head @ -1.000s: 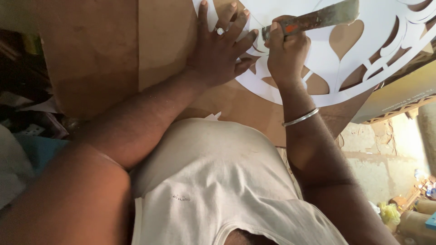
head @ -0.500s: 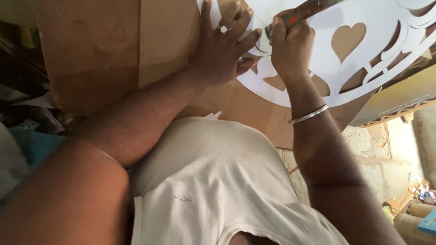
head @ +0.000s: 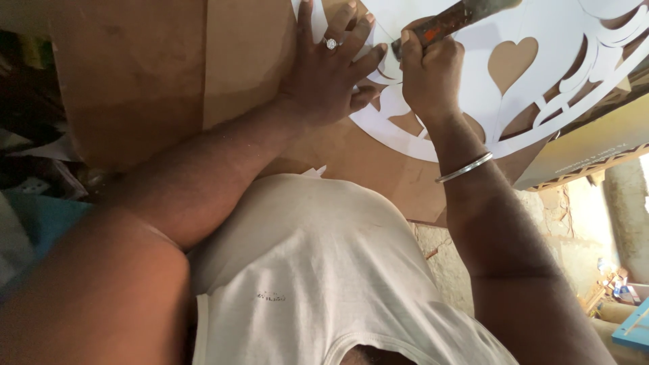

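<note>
Brown worktop [head: 169, 81]: our right hand [head: 429, 71] clamped the blade tool [head: 460, 15]; left hand [head: 331, 74], spread flat on the white stencil [head: 466, 74], risked a slip-cut.

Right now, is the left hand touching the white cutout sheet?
Touching. The head view shows the left hand spread flat, its fingertips lying on the white cutout sheet with no gap visible.

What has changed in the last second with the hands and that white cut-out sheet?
The right hand has tipped its tool so that more of the blade runs out past the top edge, with the grip unchanged. The left hand stays flat, pressing the white cut-out sheet onto the brown board.
</note>
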